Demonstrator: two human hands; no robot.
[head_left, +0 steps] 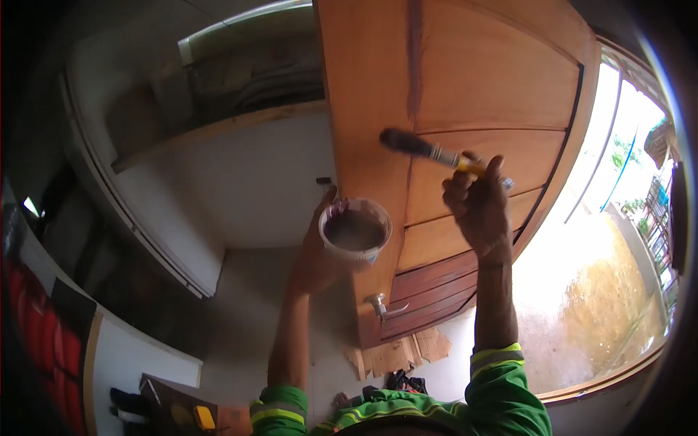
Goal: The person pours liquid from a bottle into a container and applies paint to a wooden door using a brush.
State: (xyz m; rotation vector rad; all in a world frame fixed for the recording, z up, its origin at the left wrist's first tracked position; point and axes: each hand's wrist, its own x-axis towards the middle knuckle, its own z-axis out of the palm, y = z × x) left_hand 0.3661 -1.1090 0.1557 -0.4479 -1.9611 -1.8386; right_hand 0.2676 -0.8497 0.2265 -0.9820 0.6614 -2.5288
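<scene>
My left hand (318, 251) is wrapped round a white plastic tub (363, 254) of dark brownish liquid, held up in front of the door. Dark smears mark the tub's inner rim. In my right hand (480, 211) is a paintbrush (443, 155) with a yellow handle, its dark bristles pointing left, apart from the tub and seemingly in front of the door. The wooden door (480, 73) is orange-brown, with a dark vertical streak (414, 58) near its upper left part. Its lower slats (436, 291) are a deeper reddish brown.
A metal lever handle (385, 307) sticks out low on the door. Cardboard (407, 354) lies on the floor beneath it. A wooden-edged shelf (218, 134) runs along the left wall. At lower left stands a brown surface with a yellow object (204, 417). Bright outdoors shows at right.
</scene>
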